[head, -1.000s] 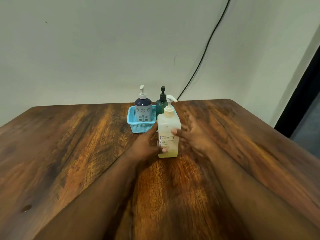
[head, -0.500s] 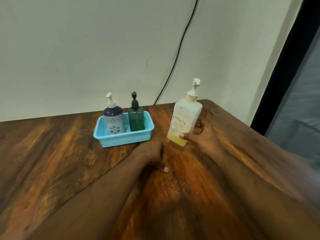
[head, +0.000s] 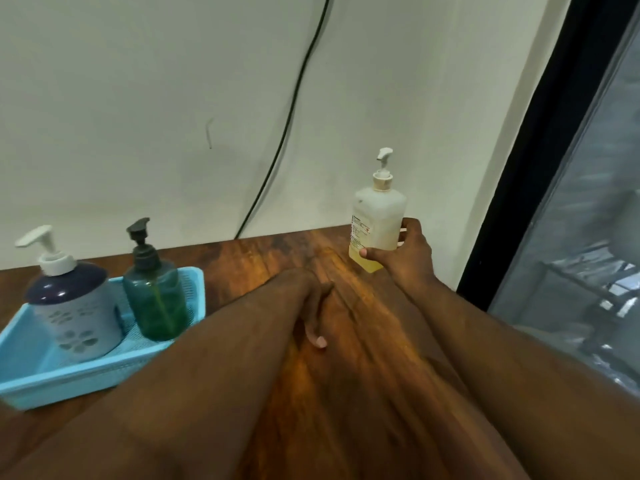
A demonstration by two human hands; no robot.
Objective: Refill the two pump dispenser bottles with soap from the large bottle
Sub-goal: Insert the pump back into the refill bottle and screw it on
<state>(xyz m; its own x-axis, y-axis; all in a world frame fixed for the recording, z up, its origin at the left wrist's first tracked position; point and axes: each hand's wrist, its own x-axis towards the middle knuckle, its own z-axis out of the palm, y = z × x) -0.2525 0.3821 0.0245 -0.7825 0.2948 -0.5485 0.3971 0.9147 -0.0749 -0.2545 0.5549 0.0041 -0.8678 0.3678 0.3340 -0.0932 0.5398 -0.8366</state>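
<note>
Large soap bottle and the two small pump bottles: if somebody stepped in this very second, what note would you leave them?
Right hand grips the large soap bottle, upright, near the table's far right corner.
Left hand rests on the wooden table, holding nothing.
White-pump dispenser and green dispenser stand in the blue basket, pumps on.
Done: large bottle picked up.
Left: open both dispensers, pour, close them.

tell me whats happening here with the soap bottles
A person's right hand grips the large bottle near the table's far right corner. The left hand rests on the wood, holding nothing. Both pump dispensers, a white and navy one and a green one, stand capped in the blue basket.
</note>
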